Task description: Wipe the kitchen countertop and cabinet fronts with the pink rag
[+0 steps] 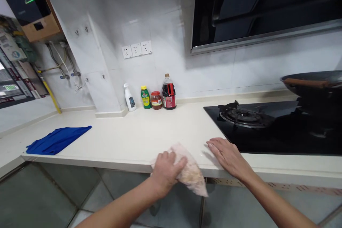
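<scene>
My left hand (pixel 167 171) grips a pale pink, stained cloth (pixel 191 172) at the front edge of the white countertop (pixel 128 139). Part of the cloth lies on the counter and one corner hangs over the edge, slightly blurred. Further right, my right hand (pixel 226 155) rests on the counter beside the gas stove's black glass top (pixel 256 140). Its fingers are stretched out flat, with nothing held in them.
Along the wall stand a white spray bottle (pixel 130 99), a green bottle with a yellow cap (pixel 145 98), a red-lidded jar (pixel 156 101) and a dark sauce bottle (pixel 169 94). A blue cloth (pixel 57 140) lies left. A wok (pixel 315 80) sits on the stove under a black range hood (pixel 262 3).
</scene>
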Demonstrator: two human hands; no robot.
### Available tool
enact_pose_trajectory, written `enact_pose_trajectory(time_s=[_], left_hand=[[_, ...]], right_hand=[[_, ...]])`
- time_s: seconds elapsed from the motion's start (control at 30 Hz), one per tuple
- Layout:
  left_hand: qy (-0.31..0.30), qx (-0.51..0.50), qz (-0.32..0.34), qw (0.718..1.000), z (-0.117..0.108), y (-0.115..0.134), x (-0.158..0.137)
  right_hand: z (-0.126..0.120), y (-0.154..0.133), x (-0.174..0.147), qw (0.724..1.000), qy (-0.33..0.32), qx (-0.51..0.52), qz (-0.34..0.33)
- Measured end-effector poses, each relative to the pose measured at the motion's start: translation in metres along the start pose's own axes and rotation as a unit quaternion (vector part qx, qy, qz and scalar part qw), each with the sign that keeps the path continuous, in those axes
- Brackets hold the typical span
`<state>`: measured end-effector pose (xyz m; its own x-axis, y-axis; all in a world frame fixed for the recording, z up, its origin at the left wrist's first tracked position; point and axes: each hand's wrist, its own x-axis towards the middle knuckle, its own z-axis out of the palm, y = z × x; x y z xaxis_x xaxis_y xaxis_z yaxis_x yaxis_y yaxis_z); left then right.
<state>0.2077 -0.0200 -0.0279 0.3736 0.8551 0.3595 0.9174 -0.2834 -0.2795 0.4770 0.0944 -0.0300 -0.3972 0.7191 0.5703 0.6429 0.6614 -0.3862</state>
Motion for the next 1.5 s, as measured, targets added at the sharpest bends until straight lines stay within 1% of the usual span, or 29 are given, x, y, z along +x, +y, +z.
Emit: enact_pose_trajectory(time_s=[0.07, 0.1, 0.17, 0.27, 0.3, 0.33, 0.37, 0.43, 0.47, 0.5, 0.53, 0.57, 0.6, 0.63, 0.7, 0.77, 0.83, 0.93, 1.0, 1.03, 1.1, 1.13, 1.2, 1.3, 1.37, 1.5], left_hand=[[0.0, -0.029, 0.032, 0.999, -0.003, 0.031, 0.031], [-0.001, -0.05, 0.047, 0.998, -0.005, 0.042, 0.044], [-0.007, -0.102, 0.06, 0.993, -0.007, 0.054, 0.062], [-0.014, -0.196, 0.054, 0.979, -0.005, 0.053, 0.072], [-0.015, -0.225, 0.059, 0.972, -0.003, 0.05, 0.071], [-0.013, -0.25, 0.065, 0.966, 0.0, 0.045, 0.068], [-0.012, -0.269, 0.069, 0.961, 0.001, 0.039, 0.065], [-0.013, -0.29, 0.062, 0.955, 0.003, 0.023, 0.052], [-0.017, -0.294, 0.054, 0.954, 0.002, 0.012, 0.044], [-0.022, -0.296, 0.044, 0.954, 0.0, -0.003, 0.035], [-0.026, -0.294, 0.028, 0.955, -0.002, -0.02, 0.024], [-0.031, -0.29, 0.01, 0.956, -0.006, -0.04, 0.014], [-0.032, -0.282, -0.018, 0.959, -0.009, -0.062, 0.003], [-0.026, -0.265, -0.062, 0.962, -0.012, -0.084, -0.008], [-0.013, -0.237, -0.128, 0.963, -0.015, -0.125, -0.025], [-0.003, -0.214, -0.178, 0.961, -0.014, -0.153, -0.036], [0.004, -0.198, -0.211, 0.957, -0.008, -0.166, -0.041], [0.01, -0.182, -0.241, 0.953, 0.001, -0.168, -0.039], [0.008, -0.173, -0.253, 0.952, 0.003, -0.167, -0.038], [0.005, -0.169, -0.256, 0.952, 0.003, -0.168, -0.038], [-0.006, -0.162, -0.257, 0.953, 0.002, -0.17, -0.039], [-0.011, -0.159, -0.257, 0.953, 0.001, -0.172, -0.039], [-0.021, -0.156, -0.257, 0.954, -0.001, -0.174, -0.041], [-0.034, -0.151, -0.261, 0.953, -0.002, -0.175, -0.042], [-0.04, -0.147, -0.267, 0.952, -0.002, -0.174, -0.041], [-0.044, -0.147, -0.272, 0.95, -0.001, -0.171, -0.04]], right_hand=[[0.0, 0.003, 0.0, 1.0, -0.002, 0.019, 0.002], [0.0, 0.005, 0.001, 0.999, -0.001, 0.032, 0.006], [-0.002, 0.009, 0.003, 0.998, 0.013, 0.065, 0.022], [-0.009, 0.005, 0.003, 0.988, 0.087, 0.117, 0.055], [-0.012, -0.001, 0.0, 0.985, 0.109, 0.12, 0.052], [-0.014, -0.009, -0.003, 0.986, 0.117, 0.112, 0.037], [-0.014, -0.019, -0.007, 0.99, 0.1, 0.094, 0.009], [-0.012, -0.041, -0.018, 0.997, 0.02, 0.031, -0.062], [-0.01, -0.051, -0.024, 0.996, -0.018, -0.004, -0.088], [-0.006, -0.06, -0.029, 0.993, -0.043, -0.036, -0.101], [-0.002, -0.066, -0.032, 0.991, -0.051, -0.065, -0.104], [0.003, -0.072, -0.035, 0.99, -0.046, -0.088, -0.1], [0.009, -0.076, -0.037, 0.989, -0.035, -0.105, -0.093], [0.014, -0.081, -0.037, 0.988, -0.028, -0.12, -0.089], [0.027, -0.094, -0.032, 0.985, -0.029, -0.143, -0.091], [0.042, -0.117, -0.024, 0.982, -0.047, -0.157, -0.095], [0.06, -0.147, -0.013, 0.979, -0.071, -0.16, -0.106], [0.086, -0.191, 0.002, 0.975, -0.078, -0.156, -0.139], [0.099, -0.207, 0.009, 0.974, -0.061, -0.154, -0.156], [0.102, -0.209, 0.011, 0.973, -0.054, -0.152, -0.165], [0.101, -0.201, 0.011, 0.971, -0.044, -0.145, -0.186], [0.098, -0.19, 0.009, 0.97, -0.037, -0.14, -0.197], [0.085, -0.159, -0.001, 0.969, -0.01, -0.126, -0.212], [0.054, -0.096, -0.026, 0.972, 0.048, -0.116, -0.198], [0.03, -0.046, -0.048, 0.972, 0.069, -0.137, -0.178], [-0.02, 0.057, -0.087, 0.97, 0.07, -0.198, -0.124]])
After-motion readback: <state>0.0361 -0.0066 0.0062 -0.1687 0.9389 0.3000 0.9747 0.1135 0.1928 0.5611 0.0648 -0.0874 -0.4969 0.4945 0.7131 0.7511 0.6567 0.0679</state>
